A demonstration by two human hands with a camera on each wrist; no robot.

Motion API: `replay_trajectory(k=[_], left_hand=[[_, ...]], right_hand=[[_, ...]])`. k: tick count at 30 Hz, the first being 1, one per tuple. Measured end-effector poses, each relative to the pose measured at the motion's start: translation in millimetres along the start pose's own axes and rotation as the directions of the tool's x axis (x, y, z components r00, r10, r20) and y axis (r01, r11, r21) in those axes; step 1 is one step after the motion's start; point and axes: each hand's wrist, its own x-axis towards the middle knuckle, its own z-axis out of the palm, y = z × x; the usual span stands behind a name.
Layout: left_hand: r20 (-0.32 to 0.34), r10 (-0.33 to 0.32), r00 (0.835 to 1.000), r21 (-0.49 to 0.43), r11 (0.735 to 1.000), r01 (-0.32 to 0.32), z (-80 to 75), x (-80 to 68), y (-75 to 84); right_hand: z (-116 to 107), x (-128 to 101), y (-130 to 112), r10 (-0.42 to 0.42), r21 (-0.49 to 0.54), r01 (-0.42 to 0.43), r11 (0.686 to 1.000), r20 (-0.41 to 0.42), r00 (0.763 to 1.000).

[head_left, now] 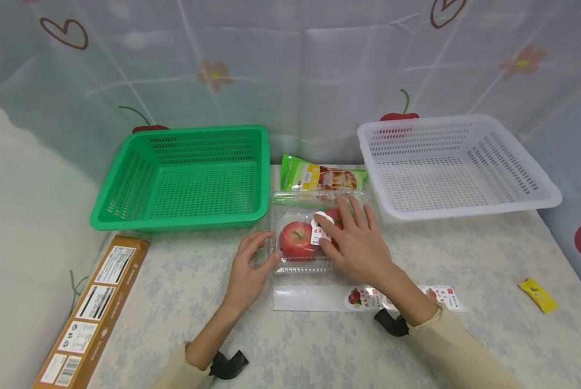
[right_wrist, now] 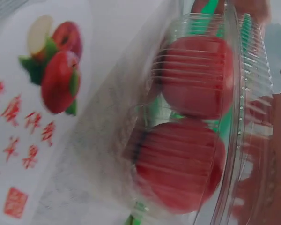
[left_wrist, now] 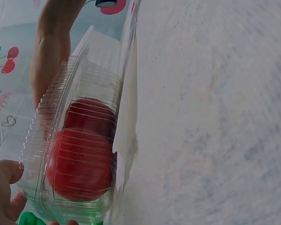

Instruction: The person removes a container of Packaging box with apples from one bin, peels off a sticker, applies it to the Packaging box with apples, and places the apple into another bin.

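Observation:
A clear plastic clamshell box (head_left: 300,267) with two red apples (head_left: 296,242) inside sits at the middle of the table, its lid down. On top of the lid lies a white label sticker (head_left: 321,235) with red print. My right hand (head_left: 362,247) rests over the lid's right part, thumb and finger pressing on the sticker, the other fingers stretched forward. At the box's left side is my left hand (head_left: 248,273), fingers loosely bent and thumb by the near left corner. The left wrist view shows its fingertips at the box's rim (left_wrist: 42,199).
A strip of apple stickers (head_left: 309,299) lies in front of the box, partly under my right forearm. Behind stands a green snack bag (head_left: 295,172). A green basket (head_left: 202,222) is left, a white basket (head_left: 475,208) right. A long brown carton (head_left: 93,308) and small yellow packet (head_left: 538,295) flank these.

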Motion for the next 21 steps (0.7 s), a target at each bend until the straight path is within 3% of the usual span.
replay_trajectory(k=[5, 10, 13, 16, 19, 21], left_hand=[[-0.006, -0.005, 1.0, 0.0, 1.0, 0.005, 0.7, -0.2, 0.6], [-0.008, -0.005, 1.0, -0.002, 1.0, 0.005, 1.3, 0.0, 1.5], [-0.007, -0.006, 1.0, 0.0, 1.0, 0.006, 1.7, 0.4, 1.3], [-0.009, -0.006, 1.0, -0.006, 1.0, 0.006, 1.6, 0.2, 0.9], [-0.011, -0.004, 1.0, -0.004, 1.0, 0.003, 1.2, 0.3, 0.4], [-0.011, -0.003, 1.0, -0.002, 1.0, 0.003, 0.9, 0.4, 0.3]], right_hand=[[0.5, 3.0, -3.4, 0.078, -0.031, -0.076, 0.997, 0.049, 0.996], [5.2, 2.5, -1.2, 0.037, -0.005, -0.038, 0.999, -0.126, 0.991], [8.9, 1.3, 0.2, -0.008, 0.024, 0.016, 1.0, -0.273, 0.962], [12.9, 0.0, 2.3, -0.056, 0.054, 0.084, 0.995, -0.394, 0.917], [14.6, -1.2, 6.0, -0.096, 0.105, 0.161, 0.981, -0.458, 0.884], [14.2, -1.8, 8.2, -0.096, 0.152, 0.186, 0.971, -0.462, 0.881]])
